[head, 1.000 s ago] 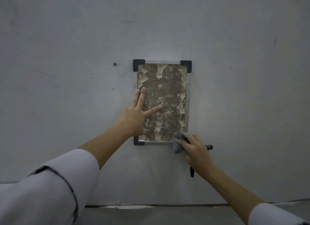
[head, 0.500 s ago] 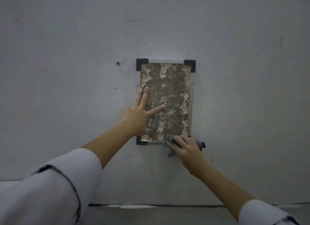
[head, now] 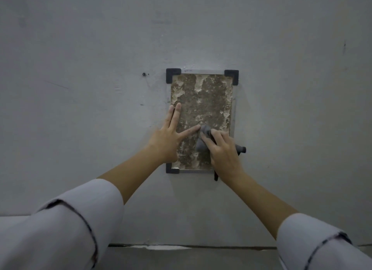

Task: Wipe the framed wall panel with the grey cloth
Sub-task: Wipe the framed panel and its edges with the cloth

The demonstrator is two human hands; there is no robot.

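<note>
The left hand (head: 168,140) lies flat, fingers spread, on the framed wall panel's (head: 203,100) left edge. The right hand (head: 223,151) presses the bunched grey cloth (head: 202,144) under curled fingers against its lower middle.

Your left hand (head: 168,141) lies flat with its fingers spread, arm stretched forward. Your right hand (head: 223,151) curls its fingers down, forearm angled up from the lower right.
</note>
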